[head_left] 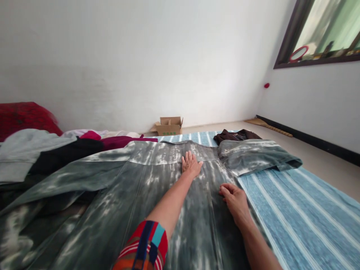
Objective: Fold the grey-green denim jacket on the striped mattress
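A large grey-green tie-dye garment [118,195] lies spread across the blue striped bedsheet [298,210]. My left hand [191,164] rests flat on the garment near its far end, fingers stretched out. My right hand [235,198] lies on the garment's right edge with the fingers curled inward, pressing or pinching the cloth. One sleeve of the garment [253,157] is folded over at the right. A striped red, blue and orange sleeve covers my left upper arm.
A pile of clothes [42,153] in grey, black, magenta and red lies at the left. A dark brown garment [236,135] sits at the far end of the sheet. A cardboard box [169,126] stands by the wall. A window [323,33] is at upper right.
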`<state>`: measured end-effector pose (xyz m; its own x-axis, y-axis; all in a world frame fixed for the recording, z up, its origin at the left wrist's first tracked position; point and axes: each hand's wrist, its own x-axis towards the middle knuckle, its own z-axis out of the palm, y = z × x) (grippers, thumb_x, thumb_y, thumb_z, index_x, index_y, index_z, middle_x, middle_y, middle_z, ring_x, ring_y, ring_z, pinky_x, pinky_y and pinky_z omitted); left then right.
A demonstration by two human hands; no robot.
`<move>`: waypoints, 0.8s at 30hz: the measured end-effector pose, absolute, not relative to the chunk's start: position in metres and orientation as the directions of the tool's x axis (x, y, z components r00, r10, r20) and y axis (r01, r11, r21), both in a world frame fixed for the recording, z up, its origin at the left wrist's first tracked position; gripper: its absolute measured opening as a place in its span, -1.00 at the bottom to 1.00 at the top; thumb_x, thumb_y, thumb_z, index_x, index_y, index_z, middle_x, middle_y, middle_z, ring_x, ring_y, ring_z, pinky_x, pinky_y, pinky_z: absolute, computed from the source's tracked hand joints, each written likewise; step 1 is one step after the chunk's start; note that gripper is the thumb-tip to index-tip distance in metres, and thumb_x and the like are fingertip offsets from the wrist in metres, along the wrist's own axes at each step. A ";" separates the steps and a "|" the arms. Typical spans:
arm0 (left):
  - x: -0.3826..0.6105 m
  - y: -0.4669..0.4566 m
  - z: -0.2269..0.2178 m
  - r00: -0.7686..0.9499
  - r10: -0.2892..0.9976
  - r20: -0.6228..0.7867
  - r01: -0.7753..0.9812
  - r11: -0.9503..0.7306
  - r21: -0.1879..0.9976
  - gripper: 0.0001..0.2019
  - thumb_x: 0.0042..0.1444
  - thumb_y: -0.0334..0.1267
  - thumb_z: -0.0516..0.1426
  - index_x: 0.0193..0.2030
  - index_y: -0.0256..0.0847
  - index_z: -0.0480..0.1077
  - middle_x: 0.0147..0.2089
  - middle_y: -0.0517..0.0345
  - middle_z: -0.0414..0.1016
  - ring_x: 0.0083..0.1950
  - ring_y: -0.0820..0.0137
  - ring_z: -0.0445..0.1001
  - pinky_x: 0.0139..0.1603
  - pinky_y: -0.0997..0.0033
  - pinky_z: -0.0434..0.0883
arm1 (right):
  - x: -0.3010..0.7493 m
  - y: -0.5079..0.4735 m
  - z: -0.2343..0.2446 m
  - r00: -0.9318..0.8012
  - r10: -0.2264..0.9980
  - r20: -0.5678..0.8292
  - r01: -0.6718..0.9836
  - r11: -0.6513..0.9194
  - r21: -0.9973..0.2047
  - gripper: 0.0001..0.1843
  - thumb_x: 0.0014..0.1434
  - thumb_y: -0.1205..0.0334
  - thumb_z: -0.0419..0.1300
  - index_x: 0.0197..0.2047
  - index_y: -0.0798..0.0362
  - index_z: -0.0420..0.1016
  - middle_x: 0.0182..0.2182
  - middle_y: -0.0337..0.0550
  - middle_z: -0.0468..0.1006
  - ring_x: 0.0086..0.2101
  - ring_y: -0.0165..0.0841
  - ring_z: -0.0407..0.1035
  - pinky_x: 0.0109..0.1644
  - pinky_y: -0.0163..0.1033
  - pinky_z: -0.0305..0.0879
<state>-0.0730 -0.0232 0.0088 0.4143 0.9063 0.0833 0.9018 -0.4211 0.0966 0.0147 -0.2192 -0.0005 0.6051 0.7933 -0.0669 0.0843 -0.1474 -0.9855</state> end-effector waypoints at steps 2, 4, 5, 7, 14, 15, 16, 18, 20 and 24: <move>-0.073 -0.009 0.008 0.368 0.926 0.082 0.923 -0.375 0.089 -0.30 0.21 0.09 -0.19 0.35 -0.38 0.00 0.43 -0.15 -0.23 0.43 0.15 -0.31 0.36 0.06 -0.23 | 0.014 -0.219 -0.001 0.607 0.792 -0.070 0.085 -0.153 -0.985 -0.64 -0.03 -0.03 0.14 -0.33 0.09 0.52 -0.46 -0.11 0.55 -0.36 -0.20 0.45 -0.33 -0.20 0.33; -0.073 0.004 0.008 0.318 0.946 0.059 0.942 -0.322 0.093 -0.27 0.20 0.13 -0.22 0.36 -0.37 -0.02 0.43 -0.13 -0.24 0.43 0.15 -0.32 0.36 0.06 -0.23 | 0.014 -0.219 -0.001 0.606 0.793 -0.068 0.099 -0.159 -0.982 -0.64 -0.02 -0.04 0.14 -0.34 0.08 0.53 -0.47 -0.12 0.55 -0.35 -0.19 0.45 -0.32 -0.18 0.33; -0.073 0.009 0.008 0.295 0.955 0.043 0.950 -0.298 0.097 -0.25 0.19 0.15 -0.23 0.36 -0.38 -0.03 0.43 -0.14 -0.24 0.43 0.15 -0.32 0.36 0.06 -0.23 | 0.013 -0.220 -0.001 0.602 0.796 -0.066 0.106 -0.162 -0.981 -0.64 -0.02 -0.04 0.13 -0.35 0.08 0.53 -0.47 -0.13 0.55 -0.35 -0.18 0.45 -0.31 -0.18 0.33; -0.073 0.017 0.008 0.261 0.965 0.004 0.960 -0.260 0.107 -0.22 0.18 0.18 -0.25 0.37 -0.38 -0.04 0.43 -0.15 -0.23 0.43 0.14 -0.30 0.36 0.05 -0.22 | 0.013 -0.220 -0.002 0.594 0.802 -0.062 0.117 -0.162 -0.980 -0.64 -0.01 -0.04 0.13 -0.34 0.07 0.53 -0.47 -0.13 0.55 -0.34 -0.17 0.45 -0.31 -0.17 0.33; -0.079 0.026 0.013 0.301 0.953 -0.007 0.948 -0.299 0.114 -0.31 0.17 0.19 -0.19 0.27 -0.27 0.15 0.37 -0.20 0.02 0.38 0.04 -0.05 0.28 -0.04 -0.01 | 0.011 -0.220 -0.003 0.580 0.812 -0.064 0.139 -0.176 -0.975 -0.63 0.01 -0.06 0.11 -0.33 0.05 0.53 -0.44 -0.13 0.55 -0.34 -0.17 0.43 -0.30 -0.17 0.29; -0.081 0.028 0.015 0.309 0.951 0.013 0.945 -0.308 0.111 -0.33 0.18 0.16 -0.19 0.26 -0.26 0.17 0.36 -0.19 0.04 0.38 0.06 -0.04 0.29 -0.02 -0.02 | 0.011 -0.220 -0.004 0.576 0.815 -0.067 0.144 -0.182 -0.973 -0.63 0.01 -0.06 0.11 -0.32 0.06 0.53 -0.44 -0.13 0.55 -0.34 -0.17 0.43 -0.29 -0.17 0.29; -0.084 0.031 0.016 0.312 0.949 0.039 0.944 -0.314 0.105 -0.35 0.19 0.14 -0.19 0.26 -0.26 0.17 0.37 -0.17 0.03 0.39 0.08 -0.06 0.30 0.01 -0.06 | 0.011 -0.220 -0.005 0.571 0.818 -0.069 0.151 -0.187 -0.971 -0.62 0.02 -0.06 0.11 -0.31 0.06 0.53 -0.44 -0.13 0.55 -0.34 -0.16 0.42 -0.28 -0.17 0.28; -0.092 0.038 0.019 0.313 0.947 0.075 0.944 -0.319 0.088 -0.35 0.21 0.10 -0.20 0.30 -0.31 0.10 0.41 -0.16 -0.09 0.42 0.11 -0.19 0.34 0.06 -0.15 | 0.013 -0.221 -0.006 0.556 0.828 -0.070 0.170 -0.196 -0.966 -0.61 0.02 -0.07 0.10 -0.29 0.06 0.54 -0.42 -0.12 0.56 -0.32 -0.15 0.43 -0.26 -0.16 0.28; -0.100 0.046 0.018 0.314 0.948 0.060 0.945 -0.318 0.079 -0.30 0.21 0.10 -0.20 0.35 -0.36 -0.01 0.43 -0.17 -0.19 0.43 0.12 -0.28 0.35 0.07 -0.18 | 0.013 -0.221 -0.007 0.535 0.842 -0.068 0.189 -0.198 -0.962 -0.61 0.02 -0.07 0.10 -0.29 0.05 0.54 -0.40 -0.11 0.58 -0.31 -0.14 0.44 -0.24 -0.15 0.29; -0.111 0.057 0.011 0.320 0.947 -0.011 0.943 -0.318 0.093 -0.25 0.19 0.15 -0.21 0.37 -0.36 -0.08 0.43 -0.17 -0.20 0.43 0.13 -0.23 0.33 0.01 -0.11 | 0.011 -0.222 -0.003 0.552 0.831 -0.063 0.192 -0.201 -0.961 -0.59 0.01 -0.09 0.10 -0.29 0.04 0.55 -0.39 -0.11 0.59 -0.31 -0.13 0.45 -0.21 -0.14 0.29</move>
<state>-0.1108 0.0575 0.0112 0.3205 0.9472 -0.0111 0.9435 -0.3181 0.0932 0.0107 -0.2220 -0.0033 0.5521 0.8314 -0.0631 0.1923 -0.2005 -0.9606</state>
